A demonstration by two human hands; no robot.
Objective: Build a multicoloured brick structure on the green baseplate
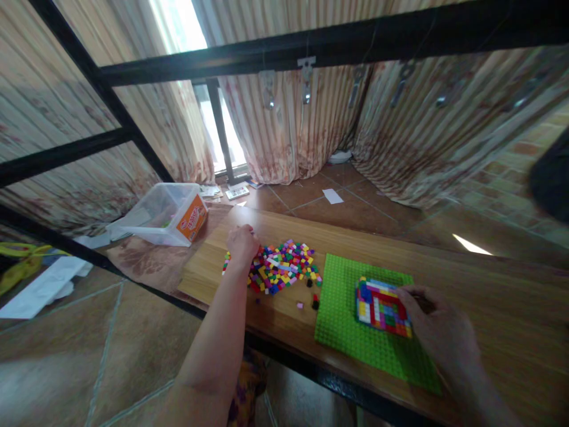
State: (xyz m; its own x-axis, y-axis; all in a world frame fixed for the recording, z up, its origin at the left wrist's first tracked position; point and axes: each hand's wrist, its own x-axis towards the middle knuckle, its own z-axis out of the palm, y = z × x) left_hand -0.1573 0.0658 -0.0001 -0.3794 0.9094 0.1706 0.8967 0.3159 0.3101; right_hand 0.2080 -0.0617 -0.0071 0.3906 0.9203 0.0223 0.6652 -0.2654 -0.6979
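My left hand is at the far left part of a pile of small toy building bricks. Its fingers are curled and closed, and what is between them is too small to make out. On the right lies a green studded baseplate. A low rectangular build of coloured toy bricks sits on it, with red, white, blue and yellow pieces. My right hand is closed at the right side of this build, thumb and finger on its upper right corner. The palm hides part of the baseplate.
A few loose bricks lie between the pile and the baseplate on the wooden tabletop. Beyond its left end stands a clear plastic box with an orange label. A black metal frame crosses in front of striped curtains.
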